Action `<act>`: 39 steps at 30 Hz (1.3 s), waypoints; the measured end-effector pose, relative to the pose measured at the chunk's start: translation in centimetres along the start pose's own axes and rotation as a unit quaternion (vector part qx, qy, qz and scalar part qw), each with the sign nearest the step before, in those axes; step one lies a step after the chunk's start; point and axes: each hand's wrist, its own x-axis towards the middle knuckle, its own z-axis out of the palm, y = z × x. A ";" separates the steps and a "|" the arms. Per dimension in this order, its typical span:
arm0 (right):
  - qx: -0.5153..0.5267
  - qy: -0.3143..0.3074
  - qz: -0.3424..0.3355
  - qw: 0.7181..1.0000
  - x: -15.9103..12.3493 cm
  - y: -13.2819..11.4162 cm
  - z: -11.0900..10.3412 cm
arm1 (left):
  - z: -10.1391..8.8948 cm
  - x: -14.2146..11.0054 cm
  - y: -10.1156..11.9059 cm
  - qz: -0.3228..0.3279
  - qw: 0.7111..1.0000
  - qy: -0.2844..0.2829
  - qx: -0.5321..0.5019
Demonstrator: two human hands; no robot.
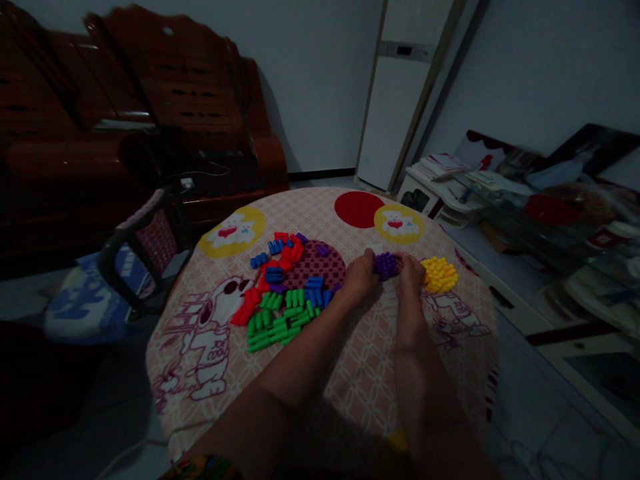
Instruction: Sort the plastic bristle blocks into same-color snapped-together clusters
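A cluster of small purple plastic pieces [385, 266] sits between my two hands over the right half of the round table. My left hand [363, 275] has its fingers closed against the cluster's left side. On the right side, my right hand [411, 272] is closed on it too; the fingertips are partly hidden. Just right of that hand lies a bunch of yellow pieces [441, 275]. To the left are green pieces [275, 327] joined in short rows, blue pieces [315, 291], red pieces [293, 253] and a few loose purple ones [323, 250].
The table wears a patterned cloth [360, 360] with cartoon prints. A metal-framed chair [145, 247] stands at its left, and a wooden sofa [175, 100] behind. Along the right runs a cluttered glass-topped cabinet [550, 220]. A tall white cabinet-like unit [395, 100] stands at the back wall.
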 end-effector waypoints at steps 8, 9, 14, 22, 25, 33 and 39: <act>0.012 0.003 -0.007 1.000 -0.7 -0.5 0.1 | -6.7 2.2 -4.8 -0.088 0.980 0.049 0.171; 0.015 0.004 -0.006 1.000 -0.7 -0.6 0.1 | -7.2 2.4 -5.6 -0.106 0.974 0.045 0.193; 0.030 0.007 0.005 1.000 -0.7 -0.8 0.3 | -7.4 2.8 -7.8 -0.134 0.961 -0.002 0.243; 0.019 0.006 -0.004 1.000 -0.6 -0.5 0.2 | -5.7 1.3 -4.4 -0.005 0.997 -0.020 0.077; 0.026 0.015 0.011 0.999 -0.4 -0.5 0.2 | -4.2 0.1 -2.9 0.028 0.999 -0.034 -0.004; 0.036 0.011 0.018 0.999 -0.4 -0.6 0.2 | -1.4 -2.0 -2.1 0.038 0.993 -0.046 -0.106; 0.035 0.007 0.016 0.999 -0.3 -0.5 0.1 | -0.8 -2.7 -1.7 0.056 0.994 -0.053 -0.081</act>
